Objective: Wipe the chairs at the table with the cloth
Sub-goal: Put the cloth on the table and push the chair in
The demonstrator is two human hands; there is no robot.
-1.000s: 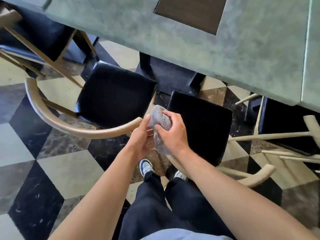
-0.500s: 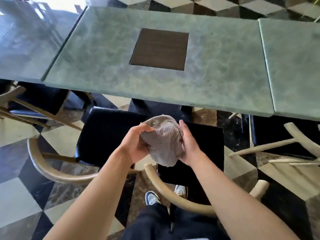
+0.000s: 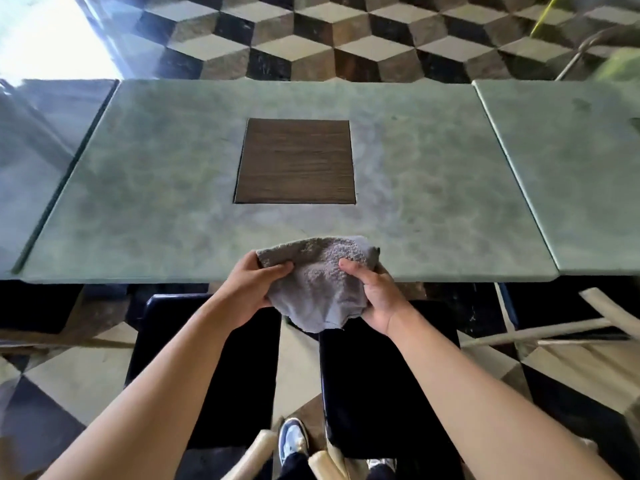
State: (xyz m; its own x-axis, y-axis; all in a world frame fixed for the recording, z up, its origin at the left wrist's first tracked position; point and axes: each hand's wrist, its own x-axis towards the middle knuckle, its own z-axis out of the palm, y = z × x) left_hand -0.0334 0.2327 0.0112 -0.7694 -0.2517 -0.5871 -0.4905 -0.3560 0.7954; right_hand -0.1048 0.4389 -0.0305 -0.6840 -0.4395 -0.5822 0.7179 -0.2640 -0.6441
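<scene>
A grey terry cloth (image 3: 318, 282) is spread between both hands at the near edge of the green table (image 3: 173, 202). My left hand (image 3: 252, 292) grips its left side and my right hand (image 3: 374, 296) grips its right side. Below my arms stand two chairs with black seats, the left chair seat (image 3: 225, 375) and the right chair seat (image 3: 377, 393), both pushed towards the table. The pale wooden ends of their curved backs (image 3: 256, 452) show at the bottom, near my shoes.
A brown wooden square (image 3: 296, 161) is inlaid in the table's middle. More green tabletops adjoin at the left (image 3: 34, 140) and right (image 3: 571, 161). Another chair's pale wooden frame (image 3: 554, 332) stands at the right. The floor (image 3: 311, 39) has a cube-pattern tiling.
The view has tilted up from the chairs to the tabletop. Both hands have risen with the cloth and opened it from a bunched wad into a spread sheet.
</scene>
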